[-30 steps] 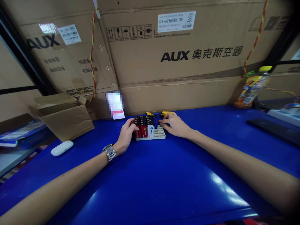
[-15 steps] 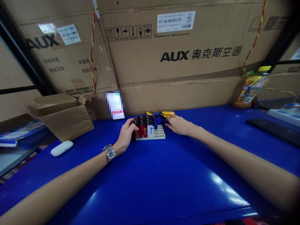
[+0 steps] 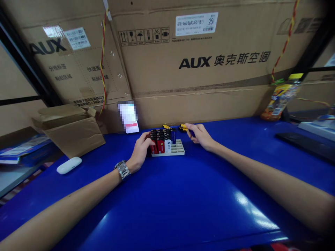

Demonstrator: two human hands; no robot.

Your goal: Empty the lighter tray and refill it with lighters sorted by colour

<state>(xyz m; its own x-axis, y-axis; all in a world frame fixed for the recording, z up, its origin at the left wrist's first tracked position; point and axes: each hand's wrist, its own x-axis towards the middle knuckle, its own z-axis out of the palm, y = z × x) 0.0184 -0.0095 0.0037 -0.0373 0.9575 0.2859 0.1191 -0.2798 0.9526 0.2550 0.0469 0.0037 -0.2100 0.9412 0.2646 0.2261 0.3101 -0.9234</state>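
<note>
Upright lighters, red (image 3: 160, 146), white (image 3: 168, 145) and dark blue (image 3: 173, 135), fill the left part of a pale slotted tray (image 3: 179, 152). My left hand (image 3: 140, 150) is closed around the left end of this group, thumb on a red lighter at the front. Right of the tray, my right hand (image 3: 201, 136) is curled shut, with a dark blue lighter (image 3: 192, 133) partly visible between its fingers. Its fingertips are close to yellow lighters (image 3: 183, 127) lying behind the tray. Another yellow piece (image 3: 166, 127) shows behind the upright lighters.
Behind the blue table (image 3: 167, 202) stands a large cardboard box (image 3: 209, 90). A lit phone (image 3: 128, 116) leans against it. To the left are a small open carton (image 3: 73, 134) and a white case (image 3: 69, 165); to the right, a drink bottle (image 3: 281, 99) and a black flat object (image 3: 305, 147).
My right hand has shifted slightly right and turned, lifting the dark blue lighter from beside the yellow ones. My left hand stays on the lighters in the tray.
</note>
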